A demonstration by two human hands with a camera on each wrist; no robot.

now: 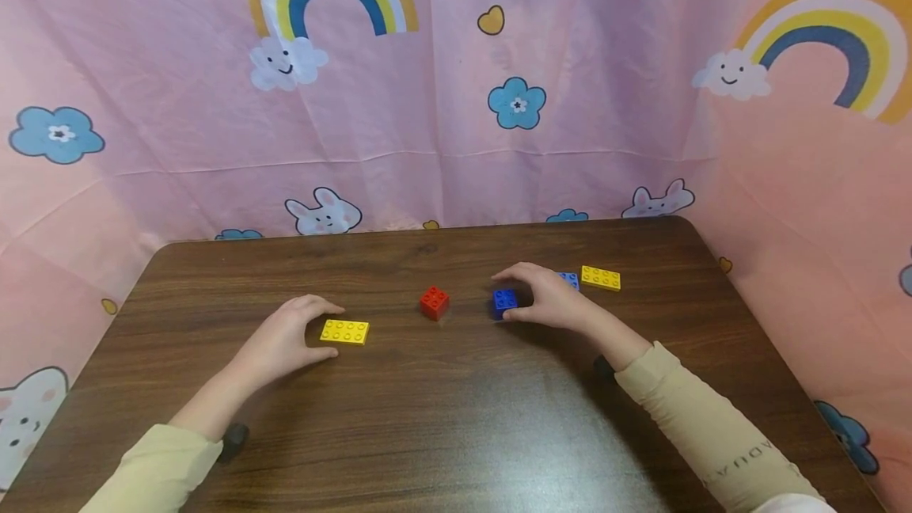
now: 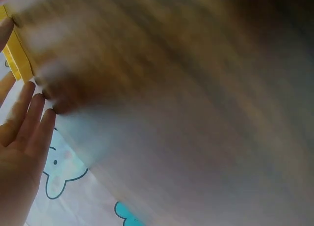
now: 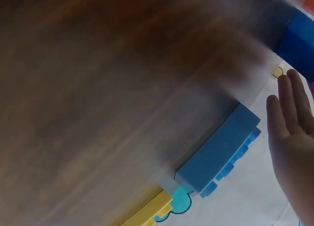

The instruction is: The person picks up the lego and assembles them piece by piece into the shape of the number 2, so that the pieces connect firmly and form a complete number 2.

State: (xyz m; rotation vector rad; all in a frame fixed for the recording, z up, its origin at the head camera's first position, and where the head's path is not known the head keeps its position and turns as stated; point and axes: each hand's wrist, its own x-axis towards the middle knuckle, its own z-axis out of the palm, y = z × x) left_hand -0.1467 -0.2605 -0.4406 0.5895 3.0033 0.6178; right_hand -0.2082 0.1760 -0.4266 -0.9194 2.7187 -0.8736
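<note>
A flat yellow toy brick (image 1: 345, 332) lies on the left side of the table, between the parted thumb and fingers of my left hand (image 1: 281, 343). The left wrist view shows that yellow brick (image 2: 18, 56) at its edge, beside the fingers. My right hand (image 1: 554, 301) spreads around a square dark blue brick (image 1: 504, 302). Its thumb is close to the brick; whether it touches cannot be told. In the right wrist view the dark blue brick (image 3: 298, 45) stands above straight fingers. Between the hands sits a square red brick (image 1: 434, 302).
Behind my right hand is a lighter blue brick (image 1: 569, 279), partly hidden; the right wrist view shows its long side (image 3: 218, 150). Beside it lies another flat yellow brick (image 1: 601, 278). A patterned pink curtain (image 1: 456, 101) hangs behind the brown wooden table (image 1: 399, 434).
</note>
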